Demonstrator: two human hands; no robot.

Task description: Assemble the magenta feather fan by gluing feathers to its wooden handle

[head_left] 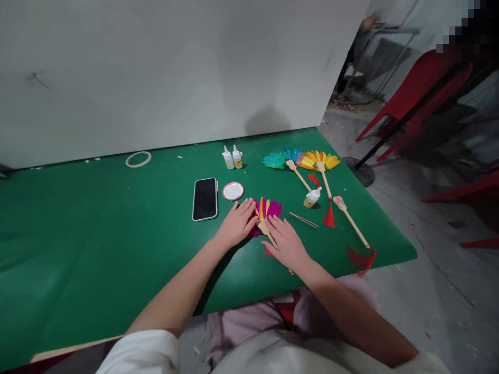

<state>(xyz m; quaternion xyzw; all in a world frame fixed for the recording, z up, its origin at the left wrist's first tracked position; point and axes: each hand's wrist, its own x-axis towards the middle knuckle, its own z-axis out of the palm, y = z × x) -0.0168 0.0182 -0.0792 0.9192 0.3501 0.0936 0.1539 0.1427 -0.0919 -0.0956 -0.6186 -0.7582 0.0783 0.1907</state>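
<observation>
A small fan of magenta and yellow feathers (263,208) lies on the green table, its wooden handle pointing toward me. Flat on its left side rests my left hand (237,223), fingers stretched out. My right hand (286,241) lies spread over the right feathers and beside the handle, covering part of it. Metal tweezers (303,221) lie just right of my right hand. A white glue bottle (312,198) stands behind them. Beyond my left hand are a round white dish (233,191) with a red rim and a black-screened phone (205,199).
Two more bottles (233,158) stand at the back of the green table (97,249). A blue-green fan (290,163), a yellow-orange fan (320,165) and a bare handle with a red tassel (353,223) lie right. A white ring (138,159) lies back left. Red chairs (421,98) stand beyond.
</observation>
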